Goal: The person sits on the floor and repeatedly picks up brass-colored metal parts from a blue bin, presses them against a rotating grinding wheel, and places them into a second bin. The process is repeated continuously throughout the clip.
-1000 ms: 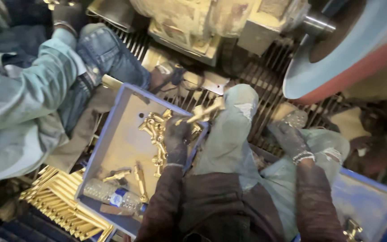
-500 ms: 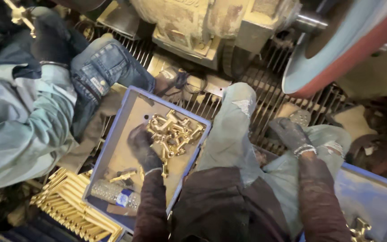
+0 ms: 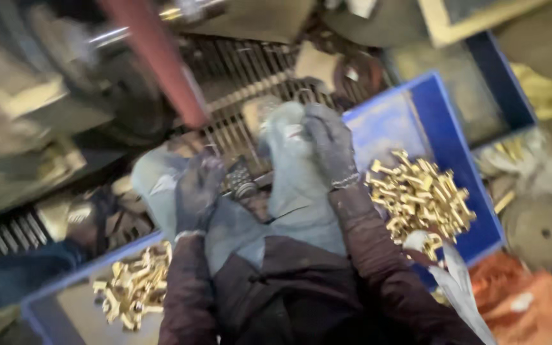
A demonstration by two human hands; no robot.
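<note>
Both gloved hands, left hand [image 3: 198, 191] and right hand [image 3: 329, 145], were laid empty on the knees, while brass fittings [image 3: 420, 195] were heaped in the blue tray [image 3: 439, 121], others [image 3: 137, 287] remaining in the grey tray [image 3: 52, 306].

Head view, close, straight down over knees

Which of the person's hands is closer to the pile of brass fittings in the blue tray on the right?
The right hand, resting on the knee just left of that pile of brass fittings. The left hand sits on the other knee, farther left.
</note>
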